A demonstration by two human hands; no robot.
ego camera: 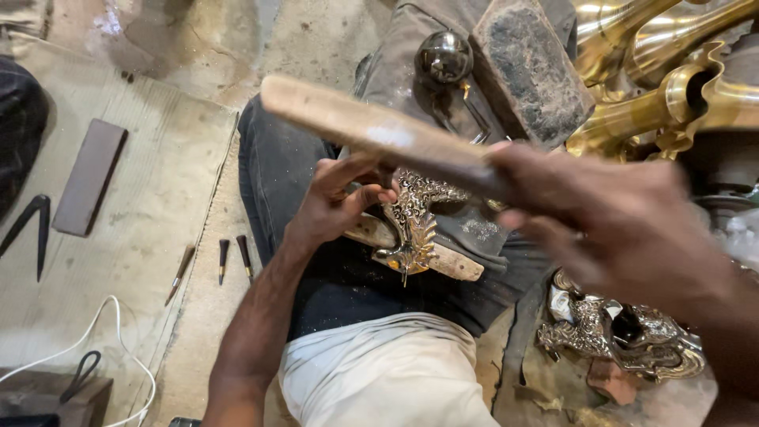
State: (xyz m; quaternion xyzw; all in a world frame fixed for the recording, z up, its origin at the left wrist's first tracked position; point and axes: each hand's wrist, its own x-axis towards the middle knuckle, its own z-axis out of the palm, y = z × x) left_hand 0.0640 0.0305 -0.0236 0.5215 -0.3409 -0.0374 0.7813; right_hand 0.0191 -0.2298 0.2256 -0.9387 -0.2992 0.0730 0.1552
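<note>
Blurred and closest to the lens, the right hand (624,229) has its grip wrapped tight around a wooden mallet (379,134) raised across the lap. Beneath it, the left hand (340,202) pinches an ornate metal piece (415,225), fingers closed on its upper end. That piece rests on a wooden block (451,261) lying over the person's thigh.

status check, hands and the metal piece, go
Right hand gripping wooden mallet, raised. Left hand pinching a small tool against ornate metal piece on wooden block. Nothing between mallet and piece.
</note>
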